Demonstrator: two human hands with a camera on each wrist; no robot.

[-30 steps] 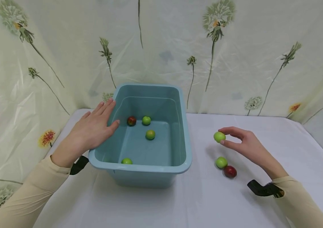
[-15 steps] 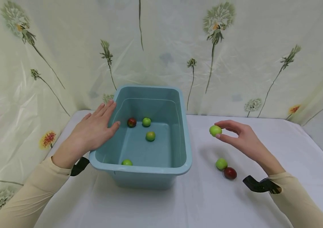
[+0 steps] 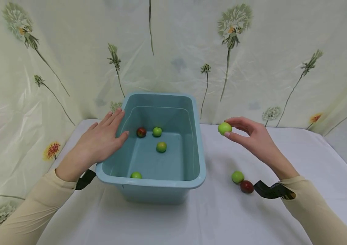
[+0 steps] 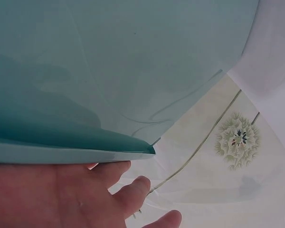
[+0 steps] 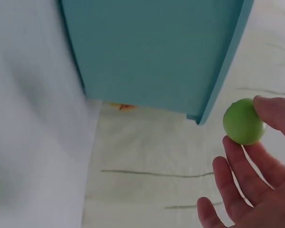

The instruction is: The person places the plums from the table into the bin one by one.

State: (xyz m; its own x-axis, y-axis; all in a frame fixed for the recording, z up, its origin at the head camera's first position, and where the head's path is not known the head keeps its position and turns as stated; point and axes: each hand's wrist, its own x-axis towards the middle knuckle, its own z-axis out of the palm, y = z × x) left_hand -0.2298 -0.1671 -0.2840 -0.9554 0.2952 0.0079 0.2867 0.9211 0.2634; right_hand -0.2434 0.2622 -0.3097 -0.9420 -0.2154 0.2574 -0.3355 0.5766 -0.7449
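Note:
My right hand [image 3: 250, 139] pinches a small green apple [image 3: 224, 128] between thumb and fingertips, raised over the table to the right of a blue plastic tub [image 3: 202, 149]. The right wrist view shows the same green apple [image 5: 243, 121] at the fingertips, level with the tub's rim. My left hand [image 3: 100, 136] rests on the tub's left rim with fairly straight fingers; in the left wrist view that hand [image 4: 80, 197] lies along the rim [image 4: 71, 156]. Inside the tub are a red apple [image 3: 141, 132] and several green ones, among them a green apple [image 3: 161, 146] near the middle.
On the white tablecloth [image 3: 222, 217], right of the tub, a green apple [image 3: 237, 177] and a dark red apple [image 3: 247, 186] lie side by side, below my right hand. A dandelion-print curtain [image 3: 173, 44] hangs behind the table.
My right hand has lifted the green apple higher and carried it a little left, toward the tub. My left hand has stayed on the rim.

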